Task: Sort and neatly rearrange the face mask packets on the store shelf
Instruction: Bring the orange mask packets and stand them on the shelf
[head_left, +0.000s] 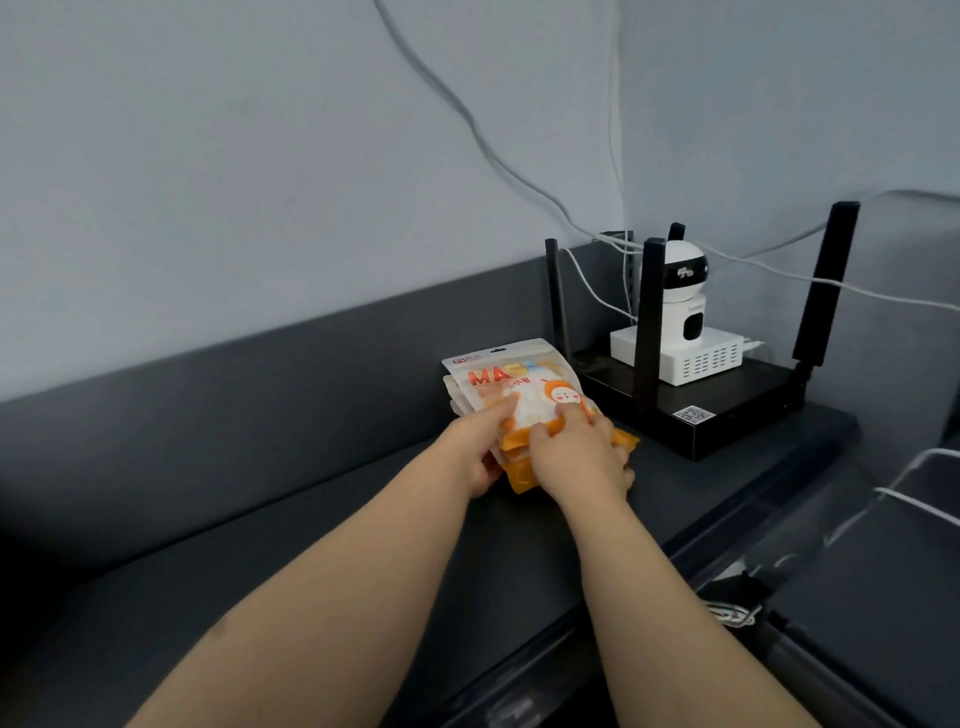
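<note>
A small stack of face mask packets (511, 376), white on top with orange print and orange lower ends, lies on the dark shelf (270, 561) near its back wall. My left hand (480, 447) grips the stack's left near side, thumb on the top packet. My right hand (582, 452) presses on the stack's near right part, fingers curled over the orange ends. The lower packets are mostly hidden under my hands.
Right of the stack sits a black router (696, 410) with tall antennas, a white box (680, 356) and a small white camera (680, 296) on it. White cables (493, 156) hang along the grey wall. A lower shelf edge (857, 597) shows at the right.
</note>
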